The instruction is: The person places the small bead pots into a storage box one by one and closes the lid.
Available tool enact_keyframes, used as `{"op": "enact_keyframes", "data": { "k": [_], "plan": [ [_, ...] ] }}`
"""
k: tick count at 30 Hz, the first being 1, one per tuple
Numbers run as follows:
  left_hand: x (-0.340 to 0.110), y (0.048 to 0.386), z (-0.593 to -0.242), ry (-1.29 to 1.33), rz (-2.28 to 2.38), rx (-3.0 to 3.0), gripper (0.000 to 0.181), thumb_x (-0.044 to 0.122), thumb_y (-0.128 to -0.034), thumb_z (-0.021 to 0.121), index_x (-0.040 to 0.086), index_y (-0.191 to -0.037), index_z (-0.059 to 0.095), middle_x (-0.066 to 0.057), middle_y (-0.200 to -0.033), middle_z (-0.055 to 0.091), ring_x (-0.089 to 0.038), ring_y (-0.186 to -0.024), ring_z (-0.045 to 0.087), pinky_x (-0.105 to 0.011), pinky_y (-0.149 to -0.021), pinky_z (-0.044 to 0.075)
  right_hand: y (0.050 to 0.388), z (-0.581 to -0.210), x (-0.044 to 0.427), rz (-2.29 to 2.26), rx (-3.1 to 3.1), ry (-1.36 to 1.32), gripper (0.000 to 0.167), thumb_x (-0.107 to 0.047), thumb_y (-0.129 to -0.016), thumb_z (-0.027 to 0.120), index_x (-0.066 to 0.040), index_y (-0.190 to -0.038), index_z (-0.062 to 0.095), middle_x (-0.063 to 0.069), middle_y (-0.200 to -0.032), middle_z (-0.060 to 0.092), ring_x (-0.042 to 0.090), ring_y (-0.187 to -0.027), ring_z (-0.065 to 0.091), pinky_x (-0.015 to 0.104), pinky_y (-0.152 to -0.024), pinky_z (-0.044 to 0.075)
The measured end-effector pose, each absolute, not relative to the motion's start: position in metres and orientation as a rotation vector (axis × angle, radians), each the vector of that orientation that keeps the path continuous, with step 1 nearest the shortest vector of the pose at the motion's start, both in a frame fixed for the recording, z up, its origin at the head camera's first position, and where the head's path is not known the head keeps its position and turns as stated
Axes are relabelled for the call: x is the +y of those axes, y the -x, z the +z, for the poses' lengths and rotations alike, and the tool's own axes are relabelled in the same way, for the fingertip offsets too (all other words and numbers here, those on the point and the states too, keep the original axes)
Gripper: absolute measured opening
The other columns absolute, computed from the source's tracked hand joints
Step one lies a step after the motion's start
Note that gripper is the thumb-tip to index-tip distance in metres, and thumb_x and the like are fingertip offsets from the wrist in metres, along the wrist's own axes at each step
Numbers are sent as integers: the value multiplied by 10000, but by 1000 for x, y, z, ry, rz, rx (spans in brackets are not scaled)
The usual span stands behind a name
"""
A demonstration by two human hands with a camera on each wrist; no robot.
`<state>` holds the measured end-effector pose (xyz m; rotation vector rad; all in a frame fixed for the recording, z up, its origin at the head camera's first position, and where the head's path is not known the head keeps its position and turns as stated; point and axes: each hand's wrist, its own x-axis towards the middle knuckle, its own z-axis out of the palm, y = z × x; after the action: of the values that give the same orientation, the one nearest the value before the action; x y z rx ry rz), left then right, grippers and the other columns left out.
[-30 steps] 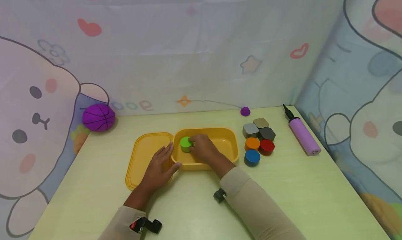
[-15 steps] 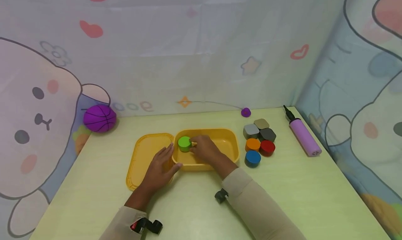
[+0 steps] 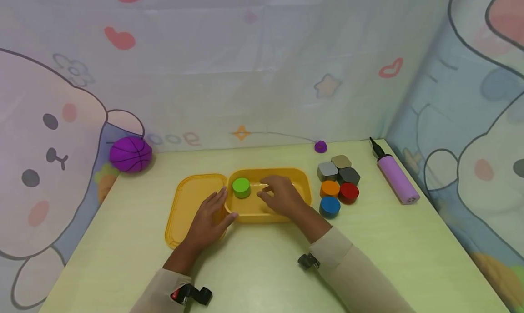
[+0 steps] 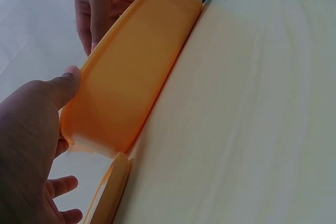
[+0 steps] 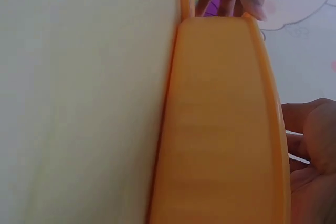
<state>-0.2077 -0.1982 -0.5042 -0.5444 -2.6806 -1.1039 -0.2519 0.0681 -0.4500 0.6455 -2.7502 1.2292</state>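
A green round block [image 3: 241,188] sits inside the left end of the yellow plastic box [image 3: 303,216]. My right hand [image 3: 282,197] is over the middle of the box, apart from the block, thumb and fingers spread with nothing between them. At the box's left end lies my left hand [image 3: 208,222], fingers extended along the edge. In the left wrist view its thumb touches the rim of the box [image 4: 131,72]. Partly under that hand lies the flat yellow lid [image 3: 180,208]. The right wrist view shows the box wall [image 5: 220,119] hiding part of my right hand [image 5: 315,156].
Right of the box stand blocks: blue [image 3: 330,207], orange [image 3: 329,189], red [image 3: 349,193], silver [image 3: 327,171], dark grey [image 3: 349,175] and tan [image 3: 341,161]. A purple hand pump [image 3: 397,179], a purple basketball [image 3: 131,154] and a small purple piece [image 3: 321,146] lie farther out.
The green block has shifted slightly left within the box and been let go. My right hand has drawn back to the right from it. My left hand stays at the box's edge.
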Motion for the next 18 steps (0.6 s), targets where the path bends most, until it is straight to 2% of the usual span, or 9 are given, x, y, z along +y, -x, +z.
{"op": "enact_keyframes", "data": {
  "k": [3,9,18],
  "plan": [
    [-199,208,-502,545,-1104,-2679,792,336,-1016,788,8,-1645,435,-130,-1747,406,-518,-1623,346,-723,-1313,272,247,-450,77,1133,-2696,-710,369,-151,-1021,768,50,-1328,728,205,-1367,745,354,-1186,780,546,-1100,598],
    [-199,208,-504,543,-1108,-2669,785,324,-1017,785,17,-1649,435,-126,-1749,406,-508,-1627,345,-714,-1318,272,240,-452,97,1014,-2664,-765,369,-201,-1028,767,-6,-1341,756,165,-1423,736,387,-1359,686,570,-1178,543],
    [-200,208,-506,547,-1068,-2683,796,326,-1019,785,11,-1652,419,-131,-1751,402,-494,-1629,353,-689,-1327,279,234,-457,133,1029,-2473,-830,320,-105,-988,798,35,-1275,778,187,-1419,730,421,-1336,690,592,-1129,571]
  ]
}}
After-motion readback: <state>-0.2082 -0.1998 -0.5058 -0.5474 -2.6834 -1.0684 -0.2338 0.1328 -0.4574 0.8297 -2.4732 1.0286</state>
